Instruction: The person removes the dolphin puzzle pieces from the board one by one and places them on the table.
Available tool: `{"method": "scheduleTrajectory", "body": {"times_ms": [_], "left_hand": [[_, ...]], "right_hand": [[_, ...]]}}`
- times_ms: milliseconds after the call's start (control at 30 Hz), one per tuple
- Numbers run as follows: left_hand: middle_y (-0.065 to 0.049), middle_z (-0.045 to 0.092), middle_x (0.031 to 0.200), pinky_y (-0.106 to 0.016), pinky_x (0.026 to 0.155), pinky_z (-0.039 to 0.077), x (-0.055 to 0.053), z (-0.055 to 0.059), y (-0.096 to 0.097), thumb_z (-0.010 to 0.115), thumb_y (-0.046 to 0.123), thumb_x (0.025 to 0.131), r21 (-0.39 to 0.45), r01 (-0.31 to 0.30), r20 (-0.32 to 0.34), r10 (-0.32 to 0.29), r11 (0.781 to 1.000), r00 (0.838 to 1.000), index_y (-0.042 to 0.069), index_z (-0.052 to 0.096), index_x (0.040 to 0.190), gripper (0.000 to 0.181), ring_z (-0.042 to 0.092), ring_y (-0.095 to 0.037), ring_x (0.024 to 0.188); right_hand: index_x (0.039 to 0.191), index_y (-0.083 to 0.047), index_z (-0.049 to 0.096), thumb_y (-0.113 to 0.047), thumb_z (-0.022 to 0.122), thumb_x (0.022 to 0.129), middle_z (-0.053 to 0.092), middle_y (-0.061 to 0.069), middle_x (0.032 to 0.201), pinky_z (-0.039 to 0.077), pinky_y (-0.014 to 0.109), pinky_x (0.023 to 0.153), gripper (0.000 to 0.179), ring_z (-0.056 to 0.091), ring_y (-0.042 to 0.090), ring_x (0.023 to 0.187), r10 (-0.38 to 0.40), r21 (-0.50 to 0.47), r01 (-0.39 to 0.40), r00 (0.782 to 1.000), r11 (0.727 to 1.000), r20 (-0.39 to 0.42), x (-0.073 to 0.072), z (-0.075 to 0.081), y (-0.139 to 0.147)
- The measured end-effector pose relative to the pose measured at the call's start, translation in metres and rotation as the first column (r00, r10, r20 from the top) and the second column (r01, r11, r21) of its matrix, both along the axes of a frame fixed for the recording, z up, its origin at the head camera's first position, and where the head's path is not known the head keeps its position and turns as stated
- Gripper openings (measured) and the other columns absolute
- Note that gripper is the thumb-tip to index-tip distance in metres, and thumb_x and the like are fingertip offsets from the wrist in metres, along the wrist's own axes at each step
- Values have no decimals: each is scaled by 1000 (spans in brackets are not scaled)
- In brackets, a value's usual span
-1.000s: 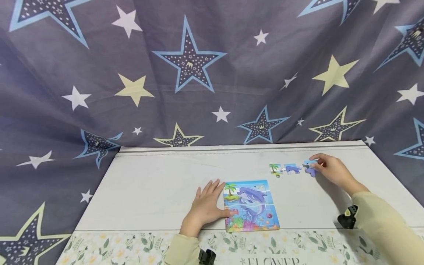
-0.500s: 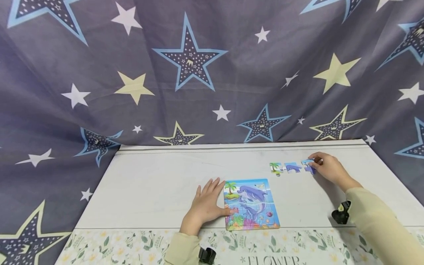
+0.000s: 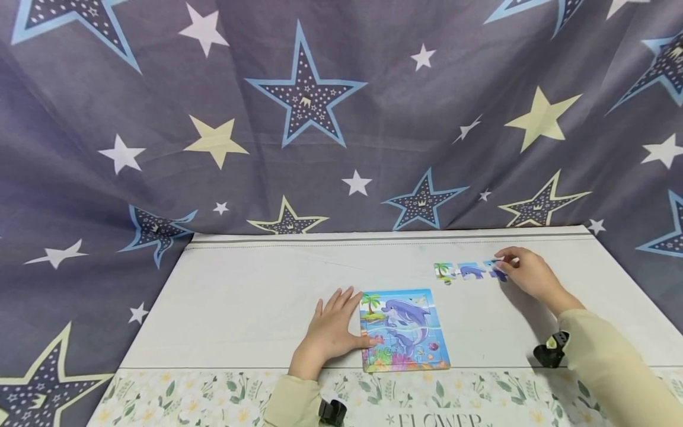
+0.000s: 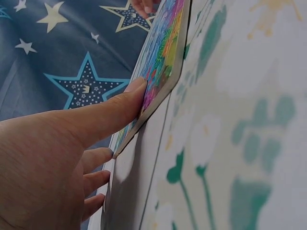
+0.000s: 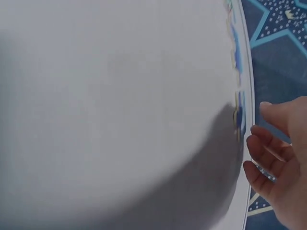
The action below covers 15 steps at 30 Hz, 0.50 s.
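Note:
A square dolphin jigsaw puzzle (image 3: 411, 365) lies flat on the table. My left hand (image 3: 333, 332) rests against its left side, the thumb (image 4: 112, 115) pressing on the picture and the other fingers spread along the edge. Behind it and to the right stands a row of three loose parts: a palm-tree piece (image 3: 443, 271), a dolphin piece (image 3: 471, 271) and a blue-and-purple puzzle piece (image 3: 498, 275) at the right end. My right hand (image 3: 536, 277) hovers beside that last piece. In the right wrist view, the right hand's thumb (image 5: 273, 112) and fingers are apart, with nothing between them.
The white table (image 3: 267, 296) ends at the back against a grey star-patterned curtain (image 3: 299, 178). A flowered strip (image 3: 213, 394) with printed lettering runs along the front. Each wrist wears a black camera, such as the right one (image 3: 551, 350).
The right hand has shifted the right-end puzzle piece leftward, turned it into line with the row and let it go. The left hand has kept its place on the puzzle.

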<state>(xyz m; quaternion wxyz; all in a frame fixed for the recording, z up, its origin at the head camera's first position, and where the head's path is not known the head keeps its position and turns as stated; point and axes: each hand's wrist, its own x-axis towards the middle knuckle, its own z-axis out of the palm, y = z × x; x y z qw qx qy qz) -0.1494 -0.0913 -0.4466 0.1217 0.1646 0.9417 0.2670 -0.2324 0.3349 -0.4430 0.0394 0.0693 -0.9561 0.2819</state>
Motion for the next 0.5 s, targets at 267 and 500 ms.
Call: {"method": "scheduleTrajectory", "body": {"times_ms": [267, 500], "left_hand": [[-10, 23, 163, -62, 118, 3, 1, 0, 0, 78, 57, 77, -1, 3, -10, -3, 1000, 1000, 11, 33, 155, 102, 14, -33, 150], [-11, 22, 163, -62, 118, 3, 1, 2, -1, 76, 59, 77, 1, 6, -4, -6, 1000, 1000, 10, 32, 156, 102, 13, -33, 150]], "right_hand": [[111, 5, 67, -9, 64, 96, 66, 17, 93, 46, 27, 52, 21, 63, 22, 72, -37, -78, 30, 995, 997, -89, 12, 12, -25], [111, 4, 67, -9, 65, 95, 67, 17, 94, 47, 26, 54, 21, 62, 23, 74, -34, -145, 21, 996, 989, -87, 22, 21, -50]]}}
